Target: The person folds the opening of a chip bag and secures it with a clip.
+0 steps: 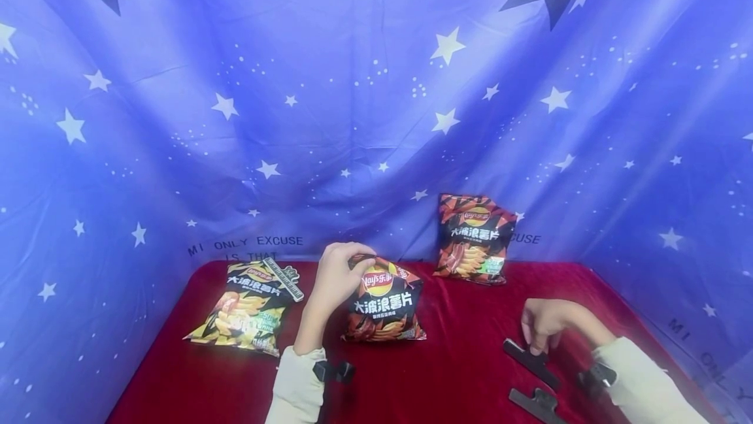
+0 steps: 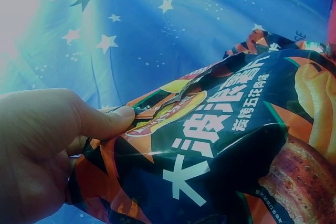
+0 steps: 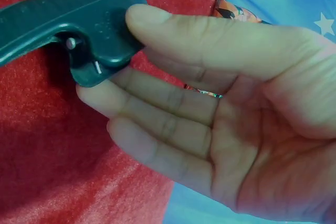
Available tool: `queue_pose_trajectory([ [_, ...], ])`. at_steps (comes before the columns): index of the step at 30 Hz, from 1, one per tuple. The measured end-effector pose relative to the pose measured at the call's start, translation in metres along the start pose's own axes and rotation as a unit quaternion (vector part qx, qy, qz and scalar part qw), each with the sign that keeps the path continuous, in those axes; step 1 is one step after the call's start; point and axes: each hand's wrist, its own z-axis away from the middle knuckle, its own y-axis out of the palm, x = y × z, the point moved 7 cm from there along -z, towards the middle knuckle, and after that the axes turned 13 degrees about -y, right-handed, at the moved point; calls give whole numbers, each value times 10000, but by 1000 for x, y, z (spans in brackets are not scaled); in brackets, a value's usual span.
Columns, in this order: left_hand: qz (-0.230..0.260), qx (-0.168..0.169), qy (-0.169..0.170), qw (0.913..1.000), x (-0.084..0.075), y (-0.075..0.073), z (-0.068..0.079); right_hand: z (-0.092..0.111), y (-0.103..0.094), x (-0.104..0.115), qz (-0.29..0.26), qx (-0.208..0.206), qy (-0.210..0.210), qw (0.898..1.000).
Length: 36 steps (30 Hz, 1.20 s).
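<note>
My left hand point(image 1: 335, 283) pinches the folded top corner of a black and red chip bag point(image 1: 385, 313) in the middle of the table. In the left wrist view the thumb lies over the bag's upper edge, beside the yellow logo. At the right, my right hand point(image 1: 550, 323) holds a black bag clip point(image 1: 536, 366) by its handle. The right wrist view shows the clip's long ridged bar point(image 3: 68, 6) with thumb on one side and fingertips on the other. A second black clip point(image 1: 536, 406) lies nearer the front edge.
A yellow and black chip bag point(image 1: 244, 313) lies at the left, with a pale decorated clip point(image 1: 284, 280) across its top corner. Another red and black chip bag point(image 1: 470, 241) stands at the back right. A red cloth point(image 1: 459, 365) covers the table; a blue starry curtain point(image 1: 365, 117) surrounds it.
</note>
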Motion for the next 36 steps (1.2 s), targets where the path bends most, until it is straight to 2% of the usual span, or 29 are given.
queue_pose_trajectory([
  [5, 0, 9, -31, 10000, -1, 0, 1, -1, 0, -3, -336, 127, 148, 9992],
  [14, 3, 12, -66, 10000, -1, 0, 1, 3, 2, -2, -174, 308, 132, 9993],
  [17, -26, 21, -94, 10000, -1, 1, 2, 1, 0, 3, -465, 395, -284, 9977],
  [21, -61, 23, -138, 9999, -1, 1, 2, -1, -11, 18, -1016, 360, -1127, 9878],
  [24, -90, 17, -134, 9999, -1, 2, 2, -1, -26, 31, -1096, 75, -1535, 9820],
  [27, -92, 52, -178, 9998, 0, 3, 1, -2, -42, 45, -907, -370, -1777, 9792],
  [32, -57, 95, -320, 9994, 2, 4, 0, -7, -66, 68, -363, -1284, -1937, 9719],
  [36, -21, 67, -329, 9994, 0, 3, 1, -11, -76, 88, -262, -2023, -1916, 9600],
])
